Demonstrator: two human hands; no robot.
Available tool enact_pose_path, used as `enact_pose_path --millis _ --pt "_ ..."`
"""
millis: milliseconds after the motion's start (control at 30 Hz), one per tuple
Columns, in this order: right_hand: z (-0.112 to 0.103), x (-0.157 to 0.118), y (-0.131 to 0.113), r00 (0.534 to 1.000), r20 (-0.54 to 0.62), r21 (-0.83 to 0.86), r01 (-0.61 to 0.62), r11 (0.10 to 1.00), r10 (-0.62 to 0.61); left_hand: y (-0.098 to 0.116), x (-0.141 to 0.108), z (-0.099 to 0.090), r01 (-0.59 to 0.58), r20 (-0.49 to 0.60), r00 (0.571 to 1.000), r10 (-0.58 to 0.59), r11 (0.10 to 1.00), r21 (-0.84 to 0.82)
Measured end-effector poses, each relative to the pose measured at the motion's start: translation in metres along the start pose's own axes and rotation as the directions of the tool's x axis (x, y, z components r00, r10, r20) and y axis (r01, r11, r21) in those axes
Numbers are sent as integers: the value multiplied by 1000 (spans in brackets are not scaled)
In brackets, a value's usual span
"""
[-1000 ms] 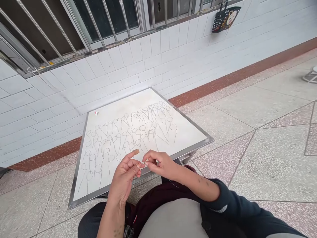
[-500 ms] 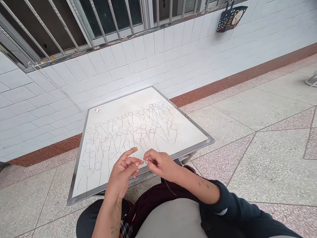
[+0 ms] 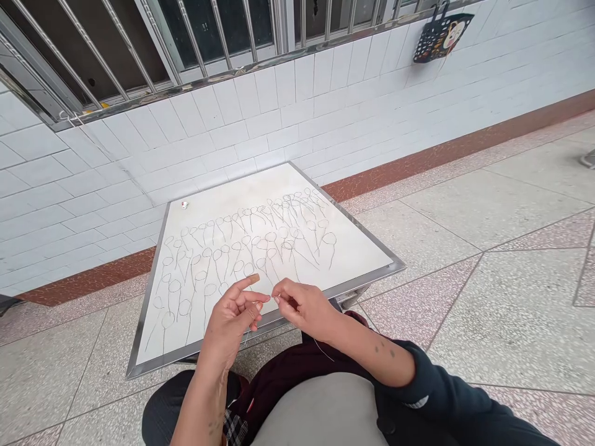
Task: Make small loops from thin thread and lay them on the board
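My left hand (image 3: 235, 313) and my right hand (image 3: 302, 306) meet fingertip to fingertip above the table's near edge. Thumb and forefinger of each are pinched on a thin wire (image 3: 324, 351), most of which the fingers hide. One end of it curves out below my right forearm. My left middle finger reaches forward, with a yellowish tip. Beyond my hands, many thin wire pieces (image 3: 164, 337), each a round loop with a long tail, lie in rough rows on the white tabletop (image 3: 353, 260).
The metal-edged table stands against a white tiled wall (image 3: 209, 136) under a barred window (image 3: 218, 37). A small white-and-red object (image 3: 185, 205) sits at its far left corner. A black basket (image 3: 441, 38) hangs on the wall at right. My lap is under the near edge.
My hands stay pinched together at nearly the same place, with only slight finger movement. The whole view has shifted a little as my head moved.
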State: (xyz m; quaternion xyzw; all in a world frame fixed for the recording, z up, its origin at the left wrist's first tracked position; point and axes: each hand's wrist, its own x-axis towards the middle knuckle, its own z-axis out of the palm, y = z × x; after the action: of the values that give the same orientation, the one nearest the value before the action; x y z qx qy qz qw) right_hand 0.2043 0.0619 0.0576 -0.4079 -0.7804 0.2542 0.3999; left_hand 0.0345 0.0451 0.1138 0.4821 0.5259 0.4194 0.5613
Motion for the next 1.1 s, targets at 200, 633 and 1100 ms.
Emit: enact_pose_path --millis 200,633,1100 --pt "-2 1 3 998 45 13 44 999 -44 1 -1 -7 -12 23 1000 8 981 192" --pt "-3 2 7 993 68 12 92 996 -92 -4 -6 -3 -106 -51 990 132 929 354" --pt "-2 3 10 992 89 25 85 996 -87 5 -10 -2 -94 22 995 96 866 492"
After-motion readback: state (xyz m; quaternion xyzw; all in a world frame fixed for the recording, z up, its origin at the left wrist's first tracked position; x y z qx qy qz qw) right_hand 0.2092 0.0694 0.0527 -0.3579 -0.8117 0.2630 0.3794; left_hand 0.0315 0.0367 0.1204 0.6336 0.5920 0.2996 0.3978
